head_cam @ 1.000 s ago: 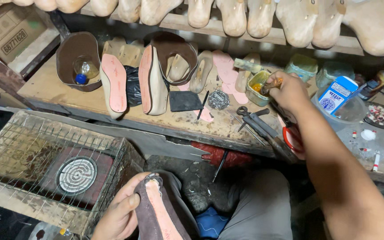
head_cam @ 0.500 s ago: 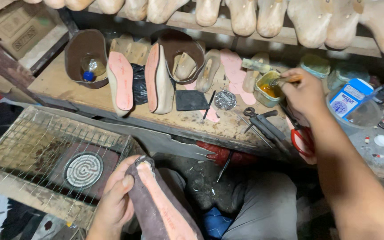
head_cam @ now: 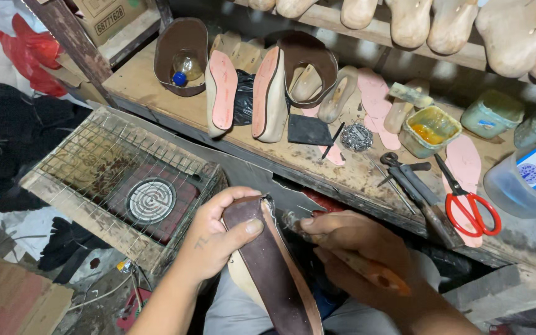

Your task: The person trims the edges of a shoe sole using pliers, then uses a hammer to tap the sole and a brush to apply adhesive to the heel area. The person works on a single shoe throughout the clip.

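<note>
My left hand (head_cam: pixel 221 232) grips a shoe last wrapped in dark brown leather (head_cam: pixel 271 267), holding it upright over my lap with the thumb across its side. My right hand (head_cam: pixel 355 248) is closed on a glue brush with an orange wooden handle (head_cam: pixel 373 273). Its bristle end (head_cam: pixel 293 218) touches the upper edge of the leather near the toe. An open square tub of yellow glue (head_cam: pixel 429 129) stands on the wooden workbench (head_cam: pixel 150 77) beyond my right hand.
On the bench lie pink insoles (head_cam: pixel 223 87), wooden lasts, a black leather patch (head_cam: pixel 308 130), pincers (head_cam: pixel 404 177) and red-handled scissors (head_cam: pixel 469 201). An electric coil heater in a wire cage (head_cam: pixel 128 186) stands at the left. More lasts hang on a rack above.
My right hand has come back from the glue tub on the bench with the brush and now meets the leather-covered last. My left hand has raised and turned the last.
</note>
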`<state>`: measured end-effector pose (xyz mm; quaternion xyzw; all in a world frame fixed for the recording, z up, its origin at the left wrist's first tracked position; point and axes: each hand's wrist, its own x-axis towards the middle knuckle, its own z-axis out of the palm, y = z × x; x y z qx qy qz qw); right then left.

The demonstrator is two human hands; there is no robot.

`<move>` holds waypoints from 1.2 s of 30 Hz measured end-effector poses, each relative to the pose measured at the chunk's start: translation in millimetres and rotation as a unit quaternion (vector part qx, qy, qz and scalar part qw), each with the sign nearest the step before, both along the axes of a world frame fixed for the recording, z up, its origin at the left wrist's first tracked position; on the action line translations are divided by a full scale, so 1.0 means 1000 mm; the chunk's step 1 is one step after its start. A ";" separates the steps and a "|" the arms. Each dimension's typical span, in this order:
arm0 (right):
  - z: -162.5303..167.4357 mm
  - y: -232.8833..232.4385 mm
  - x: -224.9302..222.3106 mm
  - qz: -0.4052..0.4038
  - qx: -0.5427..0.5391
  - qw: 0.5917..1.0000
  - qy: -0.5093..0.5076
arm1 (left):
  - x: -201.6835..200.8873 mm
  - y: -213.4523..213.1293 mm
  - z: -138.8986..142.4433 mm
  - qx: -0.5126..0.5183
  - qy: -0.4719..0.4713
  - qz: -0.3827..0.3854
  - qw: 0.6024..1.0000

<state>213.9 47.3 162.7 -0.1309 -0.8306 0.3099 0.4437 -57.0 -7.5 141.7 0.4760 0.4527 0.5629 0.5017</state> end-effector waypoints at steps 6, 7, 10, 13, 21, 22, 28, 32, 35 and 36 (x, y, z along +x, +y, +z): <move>0.017 -0.004 -0.016 0.052 -0.038 0.998 -0.017 | 0.002 -0.004 -0.001 -0.003 0.011 0.000 1.000; 0.016 -0.005 -0.017 0.055 -0.033 0.998 -0.015 | 0.002 -0.005 -0.002 -0.004 0.013 -0.002 1.000; 0.010 -0.001 -0.022 0.051 0.035 0.997 -0.053 | 0.001 -0.005 -0.007 -0.012 -0.041 -0.018 0.999; 0.003 0.005 -0.027 0.019 0.046 0.998 -0.045 | 0.001 -0.001 -0.013 0.010 -0.016 -0.009 1.000; 0.003 0.010 -0.034 -0.069 0.058 0.996 0.003 | 0.007 0.015 -0.027 -0.025 -0.266 -0.044 0.963; 0.003 0.009 -0.034 -0.085 0.072 0.994 -0.004 | 0.009 0.014 -0.027 -0.028 -0.296 -0.050 0.954; -0.001 0.015 -0.031 -0.071 0.024 0.997 -0.018 | 0.013 0.008 -0.029 -0.048 -0.319 -0.061 0.945; -0.003 0.016 -0.032 -0.064 0.012 0.998 0.025 | 0.013 0.006 -0.032 -0.048 -0.303 -0.057 0.950; -0.003 0.015 -0.034 -0.049 0.000 0.999 0.021 | 0.015 0.004 -0.035 -0.053 -0.304 -0.065 0.949; -0.003 0.015 -0.034 -0.062 0.014 0.998 0.014 | 0.015 0.004 -0.035 -0.056 -0.304 -0.068 0.949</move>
